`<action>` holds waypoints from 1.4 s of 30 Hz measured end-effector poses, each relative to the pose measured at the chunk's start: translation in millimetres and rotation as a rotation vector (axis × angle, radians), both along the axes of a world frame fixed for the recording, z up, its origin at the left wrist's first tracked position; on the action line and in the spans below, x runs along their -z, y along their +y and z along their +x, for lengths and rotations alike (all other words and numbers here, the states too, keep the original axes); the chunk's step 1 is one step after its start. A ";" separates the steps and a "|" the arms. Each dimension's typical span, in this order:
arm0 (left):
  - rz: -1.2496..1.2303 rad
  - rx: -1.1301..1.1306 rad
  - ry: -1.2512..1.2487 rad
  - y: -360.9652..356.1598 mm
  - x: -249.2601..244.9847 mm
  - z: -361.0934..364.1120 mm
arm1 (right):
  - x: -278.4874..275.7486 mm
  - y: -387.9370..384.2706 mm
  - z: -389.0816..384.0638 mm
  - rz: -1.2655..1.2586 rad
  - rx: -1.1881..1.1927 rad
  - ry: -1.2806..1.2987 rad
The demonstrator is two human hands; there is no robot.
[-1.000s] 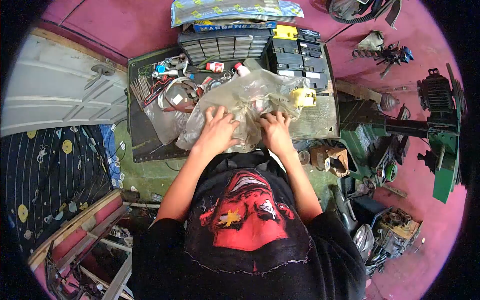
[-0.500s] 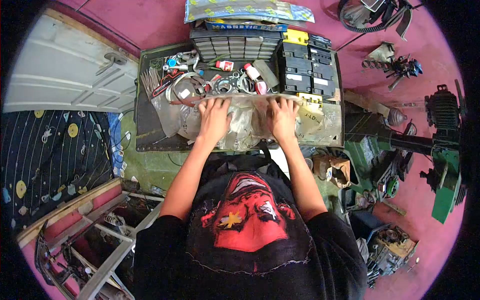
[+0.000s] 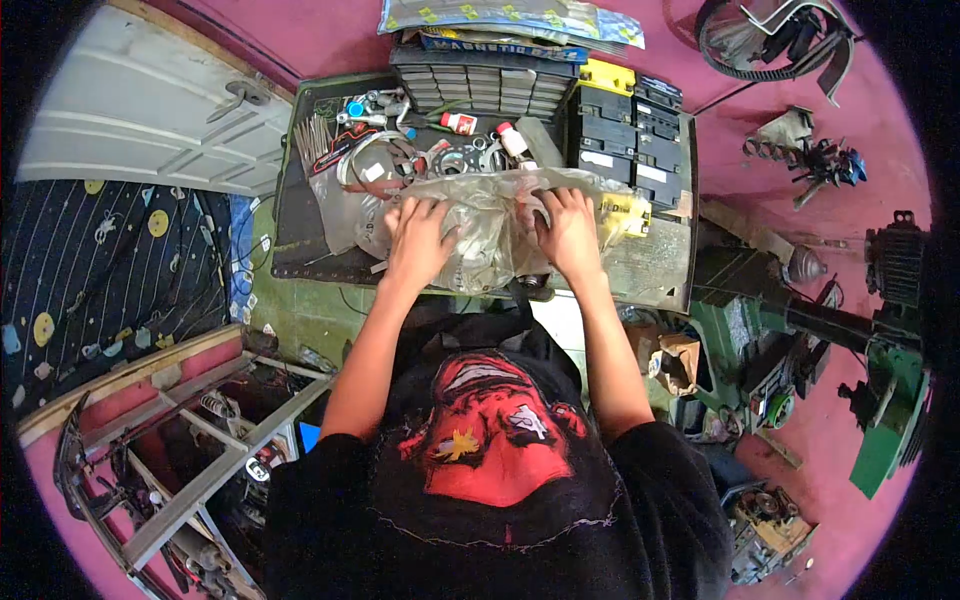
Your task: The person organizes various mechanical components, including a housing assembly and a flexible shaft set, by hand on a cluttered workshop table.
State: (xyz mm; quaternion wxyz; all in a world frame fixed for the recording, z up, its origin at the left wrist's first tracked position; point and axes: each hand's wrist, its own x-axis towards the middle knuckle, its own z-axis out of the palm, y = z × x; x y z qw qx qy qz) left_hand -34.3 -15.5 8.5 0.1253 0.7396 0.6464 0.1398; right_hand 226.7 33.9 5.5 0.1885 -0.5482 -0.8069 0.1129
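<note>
A crinkled, see-through plastic bag [image 3: 482,240] with dark printed letters spreads across the front of the workbench. My left hand [image 3: 416,240] grips its left part, fingers curled over the film. On the other side, my right hand [image 3: 570,228] has its fingers bent into the plastic and pinches it. Between both hands the film is bunched into folds. Behind the bag lie a coil of wire [image 3: 366,165], a red-capped white bottle [image 3: 512,138], a small red-and-white bottle [image 3: 459,123] and metal rings, partly covered by the plastic.
A drawer cabinet [image 3: 485,88] stands at the bench's back, beside stacked black battery-like boxes [image 3: 607,135]. Thin rods [image 3: 317,138] lie at the left. A green drill-press-like machine [image 3: 888,400] is at the right, and a metal frame [image 3: 215,460] at lower left. A white door [image 3: 150,110] is at upper left.
The film between my hands has become more bunched, and its stretched upper edge has slackened. More bare bench shows at the right. The whole view has shifted slightly.
</note>
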 end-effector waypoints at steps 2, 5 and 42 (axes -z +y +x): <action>0.035 -0.055 -0.073 -18.2 -10.9 -4.8 | -6.4 -10.7 0.0 -0.021 -0.035 0.079; 0.105 -0.112 -0.092 -36.7 -14.0 -18.8 | -7.9 -16.5 -4.4 -0.026 -0.071 0.122; 0.098 -0.164 -0.296 224.8 123.7 -275.0 | 89.4 190.5 -359.0 0.099 -0.054 -0.207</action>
